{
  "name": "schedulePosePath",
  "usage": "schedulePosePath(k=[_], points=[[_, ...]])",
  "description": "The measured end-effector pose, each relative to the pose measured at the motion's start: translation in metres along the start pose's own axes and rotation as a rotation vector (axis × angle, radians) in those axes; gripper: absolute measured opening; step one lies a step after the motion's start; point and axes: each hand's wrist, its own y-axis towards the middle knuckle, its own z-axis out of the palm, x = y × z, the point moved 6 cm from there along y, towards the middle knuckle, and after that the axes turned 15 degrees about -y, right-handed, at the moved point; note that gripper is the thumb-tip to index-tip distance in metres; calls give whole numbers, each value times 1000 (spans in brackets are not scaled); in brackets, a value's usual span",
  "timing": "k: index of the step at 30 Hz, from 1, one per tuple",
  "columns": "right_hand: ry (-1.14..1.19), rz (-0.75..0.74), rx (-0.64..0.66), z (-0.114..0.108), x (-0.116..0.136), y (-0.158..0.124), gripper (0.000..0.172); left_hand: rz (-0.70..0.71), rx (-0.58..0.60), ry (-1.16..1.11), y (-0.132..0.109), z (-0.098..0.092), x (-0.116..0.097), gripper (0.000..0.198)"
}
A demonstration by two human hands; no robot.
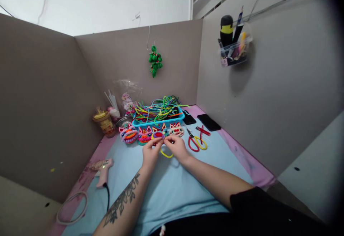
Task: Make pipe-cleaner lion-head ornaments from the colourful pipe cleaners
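Above the middle of the blue cloth, my left hand (151, 150) pinches a small pipe-cleaner piece (158, 135) with a red centre and purple and yellow around it. My right hand (176, 148) is closed at the same spot, its fingertips meeting those of the left. A yellow pipe cleaner (166, 155) curves down below the fingertips, which partly hide the join. Just beyond my hands stands a row of several colourful pipe-cleaner animal heads, among them a pink and purple one (128, 134) and a white and red one (176, 130).
Behind the heads sits a blue basket (145, 124) of loose pipe cleaners (158, 110). Scissors (197, 141), a red cutter (203, 131) and two phones (209, 122) lie right. A pink glue gun (104, 171) and cup (104, 123) are left. Grey partitions (268, 85) enclose the table.
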Motion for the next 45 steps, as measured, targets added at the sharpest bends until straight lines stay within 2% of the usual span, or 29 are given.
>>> schedulePosePath(k=[7, 20, 27, 35, 38, 40, 43, 45], points=[[9, -42, -18, -2, 5, -2, 14, -3, 40, 17, 0, 1, -2, 32], [74, 67, 22, -2, -5, 4, 16, 36, 149, 73, -5, 10, -15, 42], [164, 83, 50, 3, -9, 6, 14, -6, 164, 45, 0, 9, -5, 45], [374, 172, 60, 14, -23, 7, 22, 23, 260, 68, -3, 17, -4, 44], [361, 180, 41, 8, -25, 11, 22, -27, 242, 67, -1, 13, 4, 49], [330, 159, 17, 2, -27, 14, 21, -51, 182, 68, 3, 5, 6, 53], [306, 107, 59, -1, -26, 17, 19, 65, 83, 135, 11, -10, -5, 49], [307, 72, 165, 0, -22, 15, 17, 161, 149, 226, 14, -11, -15, 54]])
